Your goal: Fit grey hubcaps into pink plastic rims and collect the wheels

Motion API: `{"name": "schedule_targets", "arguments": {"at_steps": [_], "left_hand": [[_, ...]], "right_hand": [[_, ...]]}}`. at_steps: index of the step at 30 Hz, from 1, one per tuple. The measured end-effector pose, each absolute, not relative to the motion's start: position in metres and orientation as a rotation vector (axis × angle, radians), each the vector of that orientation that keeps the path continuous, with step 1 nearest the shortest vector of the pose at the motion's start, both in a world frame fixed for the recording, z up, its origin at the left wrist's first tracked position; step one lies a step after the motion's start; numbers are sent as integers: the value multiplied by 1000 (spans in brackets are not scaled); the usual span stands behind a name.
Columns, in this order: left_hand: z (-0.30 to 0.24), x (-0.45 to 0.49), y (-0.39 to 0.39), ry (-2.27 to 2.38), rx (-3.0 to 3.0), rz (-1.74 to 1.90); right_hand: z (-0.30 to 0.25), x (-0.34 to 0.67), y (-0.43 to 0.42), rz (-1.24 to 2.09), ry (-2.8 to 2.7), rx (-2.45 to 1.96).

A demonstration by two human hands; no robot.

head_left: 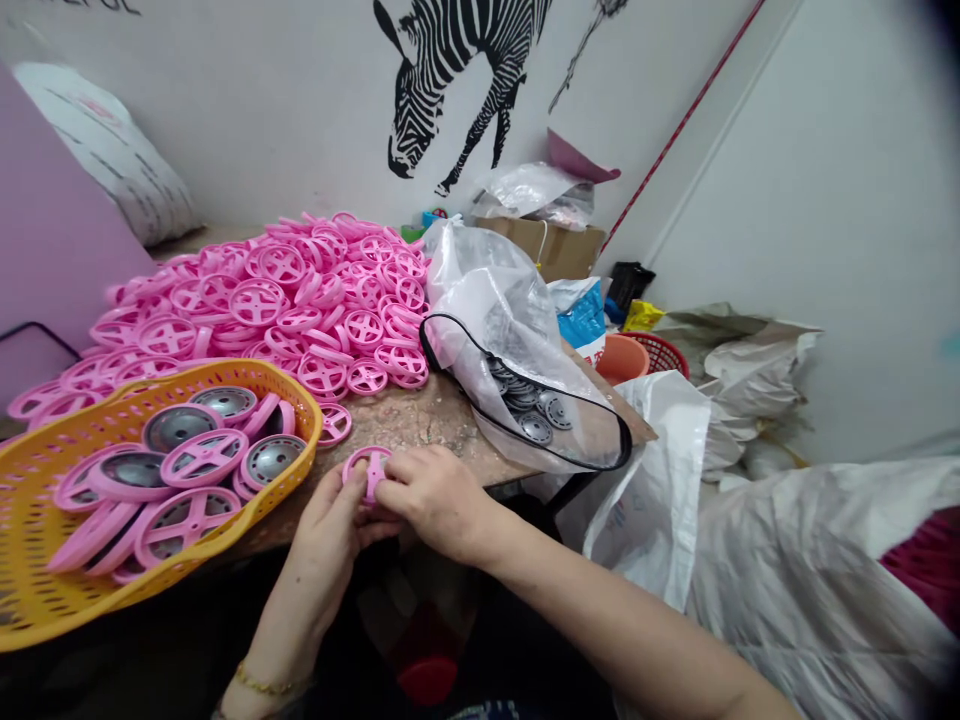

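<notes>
Both hands meet at the near edge of the table around one pink spoked plastic wheel (pixel 367 462). My left hand (pixel 330 525) grips its left side, the thumb lying over the rim. My right hand (pixel 437 500) has its fingers closed on the wheel's right side; the fingertips partly cover it. Whether a grey disc sits behind the wheel cannot be seen. Just beyond lies a loose pink wheel (pixel 334 424). To the left, a yellow basket (pixel 300 400) holds several pink wheels fitted with grey discs (pixel 274 462).
A large heap of pink wheels (pixel 255 300) covers the back left of the table. At right, a clear bag with black trim (pixel 480 290) holds grey discs (pixel 536 428). White sacks (pixel 810 560), a cardboard box (pixel 570 248) and an orange bowl (pixel 624 358) stand farther right.
</notes>
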State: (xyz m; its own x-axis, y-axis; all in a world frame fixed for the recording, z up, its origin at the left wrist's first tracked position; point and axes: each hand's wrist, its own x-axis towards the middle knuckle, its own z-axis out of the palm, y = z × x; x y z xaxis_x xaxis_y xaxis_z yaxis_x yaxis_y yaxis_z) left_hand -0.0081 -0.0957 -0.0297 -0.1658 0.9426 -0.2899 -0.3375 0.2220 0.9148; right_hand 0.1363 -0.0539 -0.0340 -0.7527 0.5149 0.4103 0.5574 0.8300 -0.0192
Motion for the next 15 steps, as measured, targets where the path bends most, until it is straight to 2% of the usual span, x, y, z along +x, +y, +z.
{"name": "schedule_targets", "arguments": {"at_steps": [3, 7, 11, 15], "left_hand": [[-33, 2, -98, 1204, 697, 1239], [-41, 10, -98, 1211, 716, 1208], [-44, 12, -97, 1205, 736, 1189], [-43, 18, -99, 1196, 743, 1171]], "right_hand": [[-31, 158, -70, -11, -2547, -828], [-20, 204, -70, 199, -2250, -1120], [-19, 256, -49, 72, -2019, -1519], [-26, 282, -29, -62, -2054, -1967]]}}
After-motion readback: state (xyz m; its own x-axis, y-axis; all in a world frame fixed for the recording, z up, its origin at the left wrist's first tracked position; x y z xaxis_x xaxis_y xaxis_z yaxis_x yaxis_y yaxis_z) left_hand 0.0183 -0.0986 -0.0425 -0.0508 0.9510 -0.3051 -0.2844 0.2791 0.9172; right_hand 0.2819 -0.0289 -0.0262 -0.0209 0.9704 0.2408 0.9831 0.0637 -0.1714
